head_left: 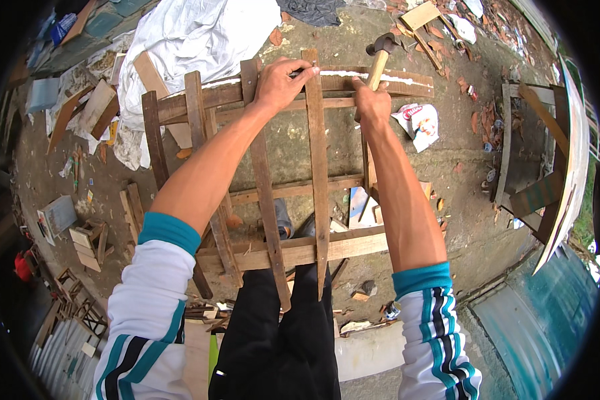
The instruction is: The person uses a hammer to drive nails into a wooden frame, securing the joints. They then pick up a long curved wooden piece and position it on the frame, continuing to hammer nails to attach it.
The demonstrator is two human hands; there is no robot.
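Observation:
In front of me stands a wooden frame with several thin slats laid across its rails. A bead of white paste runs along the top of the far rail point(410, 83). My left hand point(278, 85) reaches to that rail, finger and thumb pinched at the far end of one slat point(317, 147). What the pinch holds is too small to make out. My right hand point(372, 101), just right of that slat, is closed around the wooden handle of a hammer point(379, 67), its dark head pointing away from me. The near rail point(353, 245) crosses above my legs.
White sheeting point(193, 40) spreads at the far left beside loose boards point(100, 110). A white and red plastic bag point(418, 125) lies right of the frame. Wood scraps and leaves litter the ground. Farther right stands a wooden structure with a pale panel point(567, 180).

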